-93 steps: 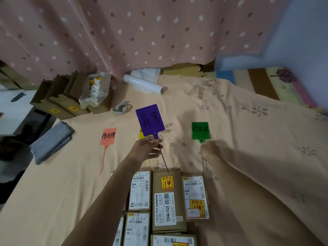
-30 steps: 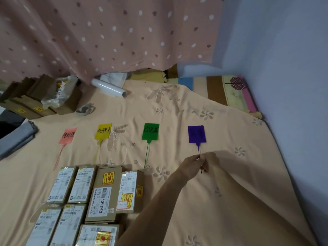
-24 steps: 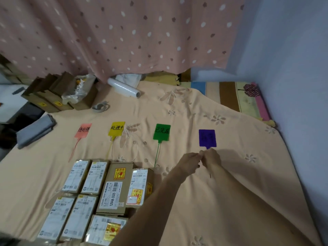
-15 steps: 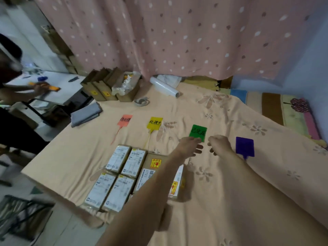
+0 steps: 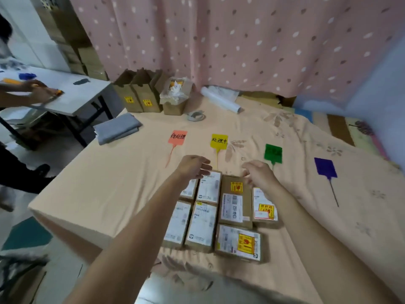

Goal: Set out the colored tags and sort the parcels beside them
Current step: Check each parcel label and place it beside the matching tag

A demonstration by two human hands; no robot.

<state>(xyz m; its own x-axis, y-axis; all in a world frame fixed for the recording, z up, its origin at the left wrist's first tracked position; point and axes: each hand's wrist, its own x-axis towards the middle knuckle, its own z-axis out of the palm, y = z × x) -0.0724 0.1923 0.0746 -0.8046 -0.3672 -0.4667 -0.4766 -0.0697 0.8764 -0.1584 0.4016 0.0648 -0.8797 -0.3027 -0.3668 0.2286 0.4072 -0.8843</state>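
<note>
Peach sheet (image 5: 109, 183) carries a block of parcels (image 5: 201, 224), which lies directly under and nearer than both hands. The left hand (image 5: 194, 166) hovers over the far left corner of the block with its fingers straight and apart, holding nothing. The right hand (image 5: 258, 174) is at the far edge of the tall brown parcel (image 5: 232, 205), fingers bent down toward it. Blur hides whether they grip it or only touch it.

All four tags lie flat on the sheet beyond the hands. The pink tag (image 5: 177, 137) is beyond and left of the left hand, and the yellow tag (image 5: 218, 140) is beyond the gap between the two hands. The green tag (image 5: 272, 152) is just beyond the right hand, and the purple tag (image 5: 325, 167) is well off to that hand's right.
</note>
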